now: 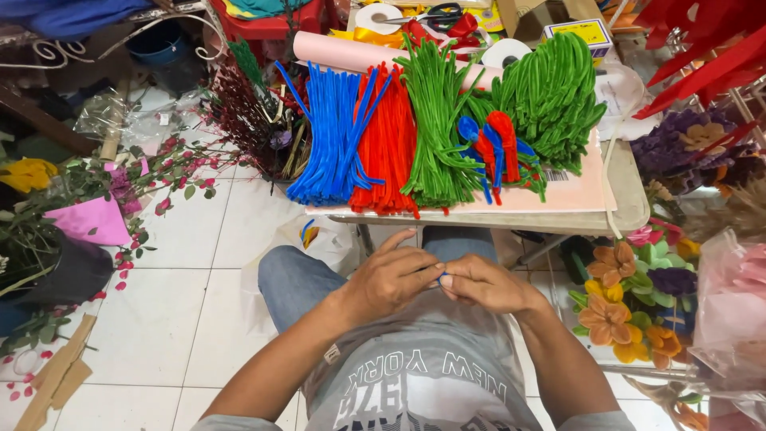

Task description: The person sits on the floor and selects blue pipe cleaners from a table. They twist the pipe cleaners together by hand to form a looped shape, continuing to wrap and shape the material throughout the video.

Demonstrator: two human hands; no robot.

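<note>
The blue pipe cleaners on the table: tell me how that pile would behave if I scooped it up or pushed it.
The blue pipe cleaners are probably light: thin fuzzy stems. They would likely flop and splay when lifted, since the ends already fan loosely over the table edge. Pushed, they would probably drag the red ones along, as the piles touch and the fuzz looks clingy rather than slippery.

White tiled floor (199, 239) under a small beige table (630, 209), evenly lit.

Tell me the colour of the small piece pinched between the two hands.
Blue: a small bit of pipe cleaner between the left hand and right hand, head view.
</note>
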